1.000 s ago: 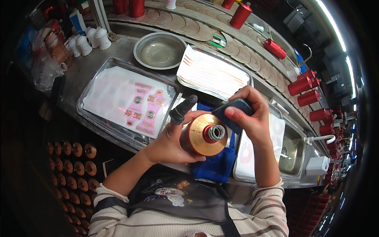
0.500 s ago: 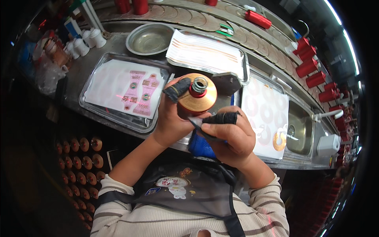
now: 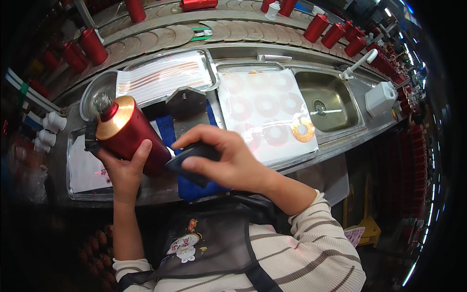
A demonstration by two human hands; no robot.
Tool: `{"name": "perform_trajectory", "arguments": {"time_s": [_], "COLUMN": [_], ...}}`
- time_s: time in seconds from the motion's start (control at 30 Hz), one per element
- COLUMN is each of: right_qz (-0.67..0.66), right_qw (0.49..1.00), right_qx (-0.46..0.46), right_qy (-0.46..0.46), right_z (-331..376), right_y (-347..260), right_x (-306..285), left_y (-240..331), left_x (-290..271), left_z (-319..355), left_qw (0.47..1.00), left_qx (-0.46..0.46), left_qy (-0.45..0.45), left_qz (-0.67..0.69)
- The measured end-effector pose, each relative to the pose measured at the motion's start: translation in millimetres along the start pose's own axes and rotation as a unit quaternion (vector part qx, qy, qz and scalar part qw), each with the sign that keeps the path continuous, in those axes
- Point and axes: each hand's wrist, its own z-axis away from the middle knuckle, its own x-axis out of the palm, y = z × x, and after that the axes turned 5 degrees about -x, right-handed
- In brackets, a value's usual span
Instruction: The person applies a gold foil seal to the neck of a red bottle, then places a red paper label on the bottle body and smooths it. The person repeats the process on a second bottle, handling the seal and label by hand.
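My left hand [image 3: 125, 168] is wrapped round a dark red bottle [image 3: 138, 138] with a gold shoulder and a clear glass neck. The bottle leans, its neck toward the upper left and its base toward my right hand. A black wrap [image 3: 90, 137] shows at the far side of the bottle, by my left fingers. My right hand [image 3: 236, 158] pinches a dark, flat scraper-like piece [image 3: 197, 163] between thumb and fingers. Its edge is at the bottle's base; whether they touch, I cannot tell. Beneath both lies a blue cloth [image 3: 189, 191].
A metal bracket [image 3: 186, 103] stands behind my hands. Trays hold a sheet of ring stickers [image 3: 258, 109], one ring gold [image 3: 303, 130], and a sheet of striped strips [image 3: 163, 78]. At right are a sink [image 3: 331, 104] and white jug [image 3: 381, 99]. Red bottles [image 3: 316, 27] line the conveyor [image 3: 243, 33].
My view has turned to the right. The bottle has gone from neck toward me to leaning left with its side showing. My right hand has moved toward its base.
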Motion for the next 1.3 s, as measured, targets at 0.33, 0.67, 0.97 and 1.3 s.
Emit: {"name": "perform_trajectory", "arguments": {"time_s": [0.33,0.67,0.97,1.3], "right_qz": [0.067,0.078,0.007,0.017], "right_qw": [0.975,0.976,0.980,0.978], "right_qx": [0.205,0.200,0.191,0.196], "right_qy": [0.042,0.015,0.053,0.069], "right_z": [59,56,43,49], "right_y": [30,50,48,54], "right_x": [-30,-24,-15,-17], "left_y": [19,0,-19,-19], "left_x": [73,79,79,14], "left_z": [19,9,2,-7], "left_qw": [0.934,0.938,0.939,0.957], "left_qx": [-0.220,-0.221,-0.212,-0.180], "left_qy": [-0.243,-0.258,-0.248,-0.222], "left_qz": [0.140,0.072,0.110,0.053]}}
